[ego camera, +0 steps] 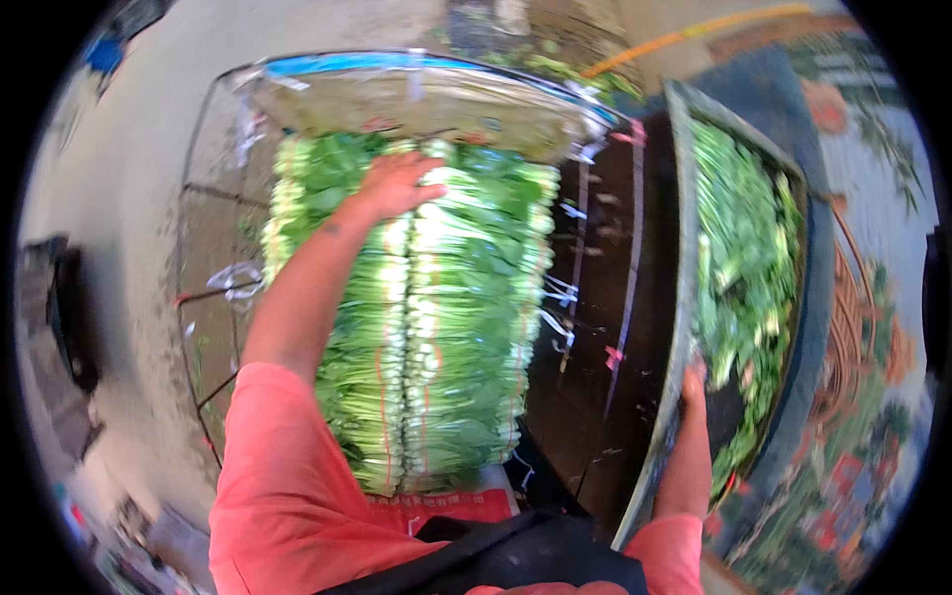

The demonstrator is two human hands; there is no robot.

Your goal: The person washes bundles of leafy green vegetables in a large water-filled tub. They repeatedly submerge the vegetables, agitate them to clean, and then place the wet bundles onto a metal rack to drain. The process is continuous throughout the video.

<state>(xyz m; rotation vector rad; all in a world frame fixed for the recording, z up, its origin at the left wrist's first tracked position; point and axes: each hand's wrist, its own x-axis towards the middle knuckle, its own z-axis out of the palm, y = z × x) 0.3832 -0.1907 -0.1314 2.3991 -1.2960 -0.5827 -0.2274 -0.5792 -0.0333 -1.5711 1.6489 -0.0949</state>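
Note:
My left hand (405,184) lies spread on top of a tall stack of leafy green vegetable bunches (468,327) near its far end. The pale stems form rows facing a dark middle seam, with leaves lying outward and thin orange-red bands around some bunches. On the right, my right hand (694,373) is at the near rim of a long trough (673,297); its fingers are blurred and partly hidden. Loose leafy greens (747,245) fill much of the trough, with a dark patch of bare bottom beside my right hand.
A metal frame (181,223) surrounds the stack, with a cloth or sack sheet (416,104) at its far end. White and pink ties hang from cords (636,245) on the right. A red printed sack (446,506) lies below the stack. A coiled hose (840,335) lies beyond the trough.

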